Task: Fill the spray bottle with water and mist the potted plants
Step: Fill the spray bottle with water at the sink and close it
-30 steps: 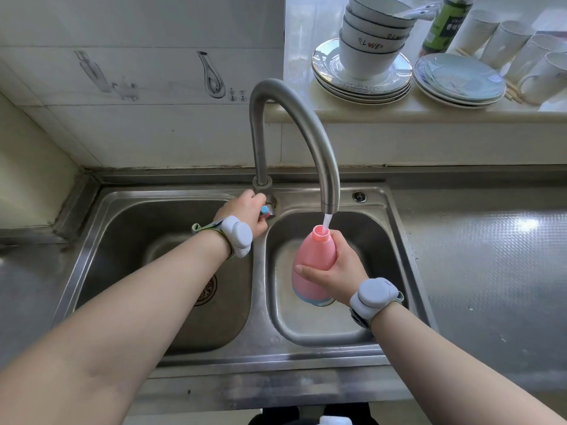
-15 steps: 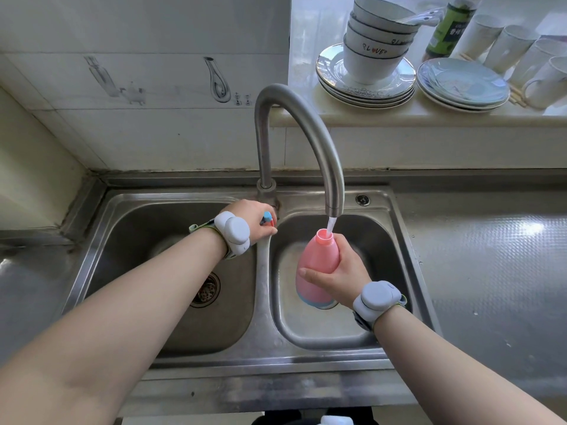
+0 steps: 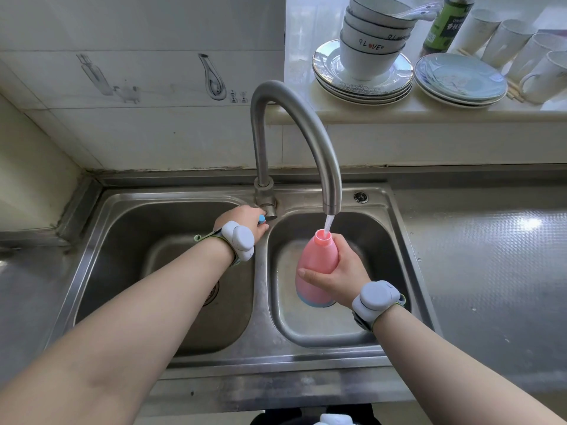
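Water (image 3: 328, 223) is caught in the bottle (image 3: 316, 262), gripped tight under the tap (image 3: 306, 130) by the right hand (image 3: 340, 271), while the handle (image 3: 262, 219) is held by the left hand (image 3: 242, 219) for shutting off.

Spray bottle (image 3: 316, 265): pink, pale blue base.
Tap handle (image 3: 261, 218): blue tip.
Sink (image 3: 260, 302): grey steel.
Desk (image 3: 491, 271): grey, dimpled pattern.
Bowls (image 3: 365, 59): white, dark rim lines, red heart.
Plates (image 3: 362, 90): white, ornate edging.
Wall tiles (image 3: 153, 133): white, grey utensil drawings.

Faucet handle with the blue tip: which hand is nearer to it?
Left. The left hand grips the faucet handle; the right hand is apart, over the right basin, holding the pink bottle.
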A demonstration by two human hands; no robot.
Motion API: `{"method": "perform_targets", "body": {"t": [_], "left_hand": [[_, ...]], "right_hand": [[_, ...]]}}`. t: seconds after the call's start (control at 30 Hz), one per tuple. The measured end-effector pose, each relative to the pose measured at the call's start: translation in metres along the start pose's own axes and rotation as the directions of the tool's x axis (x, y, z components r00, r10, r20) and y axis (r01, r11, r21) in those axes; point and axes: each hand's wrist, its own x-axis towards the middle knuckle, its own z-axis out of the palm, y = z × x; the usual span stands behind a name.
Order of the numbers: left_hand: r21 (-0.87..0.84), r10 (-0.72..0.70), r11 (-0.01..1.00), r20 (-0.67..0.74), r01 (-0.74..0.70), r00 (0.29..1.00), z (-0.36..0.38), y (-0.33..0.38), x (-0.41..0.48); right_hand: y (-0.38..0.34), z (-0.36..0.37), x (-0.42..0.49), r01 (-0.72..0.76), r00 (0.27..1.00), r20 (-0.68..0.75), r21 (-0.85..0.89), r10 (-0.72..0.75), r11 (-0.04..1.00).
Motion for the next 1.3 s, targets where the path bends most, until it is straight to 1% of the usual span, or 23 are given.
{"method": "perform_targets", "body": {"t": [0.27, 0.87, 1.3], "left_hand": [[-0.034, -0.034, 0.999, -0.086, 0.031, 0.996, 0.0004, 0.0017, -0.0030], [-0.007, -0.024, 1.000, -0.080, 0.024, 0.997, -0.0045, 0.0048, -0.0033], [0.018, -0.027, 0.999, -0.066, 0.028, 0.997, -0.0058, 0.0056, 0.0007]], "right_hand": [[-0.0003, -0.0011, -0.0003, 0.013, 1.000, -0.009, -0.015, -0.013, 1.000], [-0.0017, -0.0016, -0.0008, 0.019, 1.000, -0.021, -0.024, -0.020, 1.000], [-0.0027, -0.0003, -0.0034, 0.016, 0.999, -0.029, 0.011, -0.015, 1.000]]}}
